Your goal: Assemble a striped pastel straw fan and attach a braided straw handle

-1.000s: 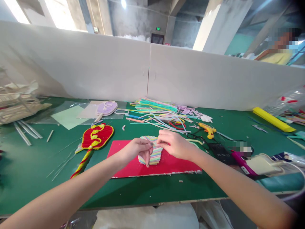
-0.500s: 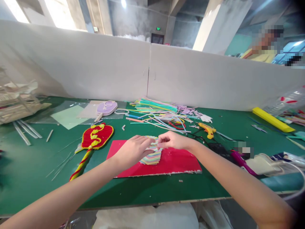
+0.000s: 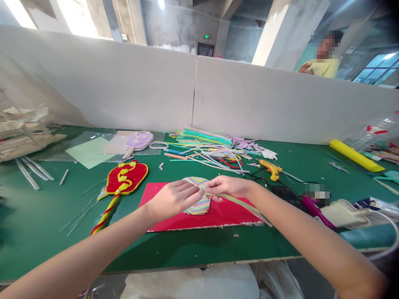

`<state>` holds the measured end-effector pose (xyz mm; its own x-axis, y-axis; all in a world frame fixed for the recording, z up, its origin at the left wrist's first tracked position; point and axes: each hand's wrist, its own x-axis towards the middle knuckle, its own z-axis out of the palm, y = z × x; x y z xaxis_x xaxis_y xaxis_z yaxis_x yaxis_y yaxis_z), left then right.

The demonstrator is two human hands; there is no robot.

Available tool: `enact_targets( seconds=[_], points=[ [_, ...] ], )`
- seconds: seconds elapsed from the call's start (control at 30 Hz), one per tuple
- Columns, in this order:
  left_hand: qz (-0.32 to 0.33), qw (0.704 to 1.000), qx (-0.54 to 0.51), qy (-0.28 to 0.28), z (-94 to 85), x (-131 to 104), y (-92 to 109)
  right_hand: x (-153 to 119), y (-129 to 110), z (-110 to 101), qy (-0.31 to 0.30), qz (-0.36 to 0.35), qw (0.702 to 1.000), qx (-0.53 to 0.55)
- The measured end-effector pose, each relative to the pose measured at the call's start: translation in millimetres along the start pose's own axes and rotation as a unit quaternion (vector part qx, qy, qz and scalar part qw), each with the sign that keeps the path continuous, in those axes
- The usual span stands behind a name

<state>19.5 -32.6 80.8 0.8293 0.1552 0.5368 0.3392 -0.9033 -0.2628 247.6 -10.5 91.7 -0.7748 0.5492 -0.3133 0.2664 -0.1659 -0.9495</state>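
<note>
"State of the hands?"
"Right hand (image 3: 230, 186) pinches pale strips (image 3: 248, 206); left hand (image 3: 176, 198), fingers bent, partly covers the striped piece (image 3: 200, 206) (its grip hidden, cannot tell)."
"Position of that piece?"
"On the red board (image 3: 232, 216), atop the green table (image 3: 174, 251)."

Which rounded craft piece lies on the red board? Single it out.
The pastel-striped piece, partly behind the left hand; the red-and-yellow fan and the lilac fan both lie off the board.
</note>
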Motion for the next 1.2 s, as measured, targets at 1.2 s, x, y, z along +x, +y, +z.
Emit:
enact_targets(
  seconds=[1.2],
  points=[
    [-0.278, 0.935, -0.194, -0.106, 3.4, 4, 1, -3, 4, 5, 0.177, -0.038, 0.970, -0.163]
  ],
)
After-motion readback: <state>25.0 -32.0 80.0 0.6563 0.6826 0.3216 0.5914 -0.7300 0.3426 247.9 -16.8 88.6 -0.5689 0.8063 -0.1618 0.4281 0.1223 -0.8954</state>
